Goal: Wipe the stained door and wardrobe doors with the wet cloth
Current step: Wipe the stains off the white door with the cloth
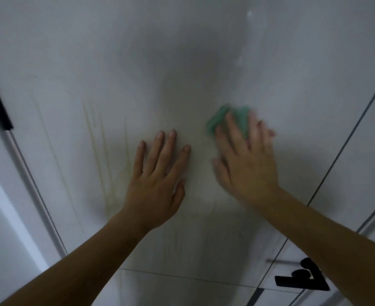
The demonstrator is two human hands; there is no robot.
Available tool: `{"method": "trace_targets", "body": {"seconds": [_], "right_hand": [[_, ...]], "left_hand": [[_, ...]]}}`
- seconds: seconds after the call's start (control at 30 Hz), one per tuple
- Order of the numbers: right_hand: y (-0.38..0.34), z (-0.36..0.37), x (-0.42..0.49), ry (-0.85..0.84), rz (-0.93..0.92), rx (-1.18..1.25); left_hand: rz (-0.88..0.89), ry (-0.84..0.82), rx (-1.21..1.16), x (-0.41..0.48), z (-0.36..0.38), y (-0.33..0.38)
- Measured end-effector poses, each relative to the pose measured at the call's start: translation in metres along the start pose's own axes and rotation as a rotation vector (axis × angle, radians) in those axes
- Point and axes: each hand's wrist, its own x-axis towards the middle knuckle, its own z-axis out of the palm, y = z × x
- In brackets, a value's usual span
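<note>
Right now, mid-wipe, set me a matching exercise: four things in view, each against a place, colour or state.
Things:
1 left hand
2 cloth
3 streaks
4 black lever handle

Descriptions:
A green, under the right hand
B flat on the door, fingers spread
C lower right corner of the view
D yellowish, left of the left hand

Pairs: 1-B; 2-A; 3-D; 4-C
</note>
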Motion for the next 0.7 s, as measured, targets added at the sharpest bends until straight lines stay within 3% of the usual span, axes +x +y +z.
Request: {"method": "trace_targets", "body": {"seconds": [0.07, 0.13, 0.2, 0.37, 0.53, 0.63, 0.7], "right_hand": [[-0.015, 0.015, -0.03, -0.072, -0.189, -0.051], [-0.019, 0.017, -0.045, -0.09, -0.241, -0.073], [-0.018, 0.008, -0.026, -0.056, -0.235, -0.069], [-0.026, -0.004, 0.042, 0.043, 0.085, -0.017], [-0.065, 0.028, -0.03, -0.14, -0.232, -0.053], [-0.062, 0.018, -0.004, -0.105, -0.275, -0.052], [-0.058, 0.007, 0.045, -0.03, -0.189, -0.041]], "left_hand": [[0.004, -0.006, 0.003, -0.005, -0.003, -0.013], [0.002, -0.017, 0.001, -0.01, -0.005, -0.025], [-0.01, -0.023, -0.006, -0.016, -0.007, -0.033], [-0.025, -0.001, -0.04, -0.02, -0.004, -0.046], [-0.097, 0.043, -0.045, -0.03, -0.003, -0.068], [-0.131, 0.044, -0.037, -0.041, -0.004, -0.087], [-0.144, 0.047, -0.031, -0.044, -0.003, -0.096]]}}
